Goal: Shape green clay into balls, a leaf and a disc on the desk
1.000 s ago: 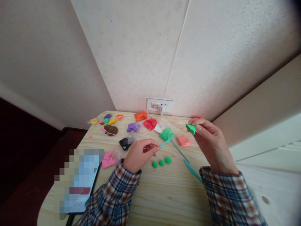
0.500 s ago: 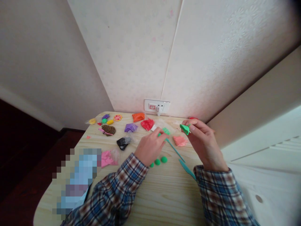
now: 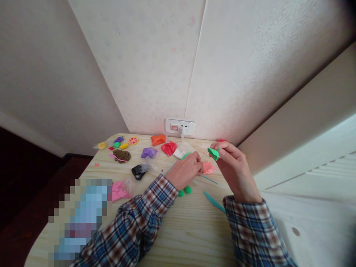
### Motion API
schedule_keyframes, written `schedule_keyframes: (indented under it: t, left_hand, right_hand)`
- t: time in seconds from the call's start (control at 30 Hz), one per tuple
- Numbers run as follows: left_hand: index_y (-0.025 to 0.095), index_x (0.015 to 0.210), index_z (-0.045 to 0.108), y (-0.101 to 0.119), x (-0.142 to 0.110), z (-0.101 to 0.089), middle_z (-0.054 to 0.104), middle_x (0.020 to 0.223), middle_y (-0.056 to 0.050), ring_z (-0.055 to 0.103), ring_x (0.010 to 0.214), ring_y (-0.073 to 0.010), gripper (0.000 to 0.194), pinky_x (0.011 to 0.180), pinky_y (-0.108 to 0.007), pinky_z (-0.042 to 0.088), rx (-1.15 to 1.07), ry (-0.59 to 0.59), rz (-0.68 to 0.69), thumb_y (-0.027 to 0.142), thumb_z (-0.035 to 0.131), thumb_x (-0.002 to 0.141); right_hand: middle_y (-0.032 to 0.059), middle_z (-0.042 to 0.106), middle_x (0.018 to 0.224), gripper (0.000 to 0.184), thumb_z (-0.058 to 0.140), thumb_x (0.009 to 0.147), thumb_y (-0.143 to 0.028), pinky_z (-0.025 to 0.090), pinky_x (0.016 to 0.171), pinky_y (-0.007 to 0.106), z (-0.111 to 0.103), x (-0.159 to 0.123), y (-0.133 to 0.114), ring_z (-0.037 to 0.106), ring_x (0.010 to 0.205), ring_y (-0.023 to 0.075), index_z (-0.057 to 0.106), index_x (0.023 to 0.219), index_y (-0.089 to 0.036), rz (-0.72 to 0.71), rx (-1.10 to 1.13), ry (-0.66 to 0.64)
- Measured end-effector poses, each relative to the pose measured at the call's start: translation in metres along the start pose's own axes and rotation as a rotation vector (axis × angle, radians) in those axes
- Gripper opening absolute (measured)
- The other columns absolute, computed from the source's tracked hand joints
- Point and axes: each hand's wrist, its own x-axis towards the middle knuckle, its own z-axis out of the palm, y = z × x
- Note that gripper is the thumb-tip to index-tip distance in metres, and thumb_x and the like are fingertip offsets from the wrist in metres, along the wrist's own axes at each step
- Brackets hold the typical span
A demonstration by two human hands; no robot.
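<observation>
My right hand is raised over the right side of the table, pinching a thin, folded piece of bright green clay between thumb and fingers. My left hand is closed above the middle of the table. A thin teal modelling tool sticks out to the right from under its fingertips, which seem to grip it; the grip itself is hidden. Small green clay balls lie just below the left wrist. Green clay shows partly behind the left hand. A teal plastic knife lies near my right sleeve.
Clay packets in orange, red, purple, black, pink and salmon are spread about. Small clay fruit and a brown coiled piece sit at the back left. A socket is on the wall.
My left hand has shifted right, closer to the right hand, and the thin teal tool has changed its angle. The right hand keeps its hold on the green clay. The view has turned slightly.
</observation>
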Motion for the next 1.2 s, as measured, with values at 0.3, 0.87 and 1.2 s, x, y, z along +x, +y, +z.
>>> schedule_keyframes:
  t: [0.3,0.87,1.2]
  left_hand:
    - [0.018,0.082,0.050,0.007,-0.033,-0.017,0.057,0.075,0.001,0.055,0.070,-0.0125,0.007,0.068,-0.025,0.044,-0.498,0.276,-0.033,0.021,0.047,0.088]
    - [0.017,0.087,0.052,0.015,-0.043,-0.013,0.054,0.073,0.002,0.046,0.045,-0.0035,0.009,0.043,-0.015,0.036,-0.703,0.403,-0.132,0.025,0.048,0.087]
    - [0.017,0.087,0.051,0.017,-0.043,-0.013,0.053,0.073,0.003,0.044,0.042,-0.0017,0.008,0.040,-0.014,0.035,-0.672,0.428,-0.163,0.024,0.047,0.087]
  right_hand:
    - [0.0002,0.054,0.084,0.013,0.069,0.072,-0.037,0.046,0.070,0.027,0.007,0.002,0.003,0.050,0.075,0.0136,0.063,0.074,-0.025,0.094,0.193,0.043]
    - [-0.0009,0.057,0.081,0.005,0.065,0.074,-0.031,0.047,0.070,0.025,0.016,0.001,0.015,0.053,0.076,0.0141,0.063,0.074,-0.026,0.154,0.218,0.029]
    - [-0.0029,0.058,0.082,0.004,0.067,0.075,-0.029,0.047,0.072,0.023,0.018,0.000,0.016,0.055,0.078,0.0117,0.065,0.074,-0.026,0.201,0.268,0.036]
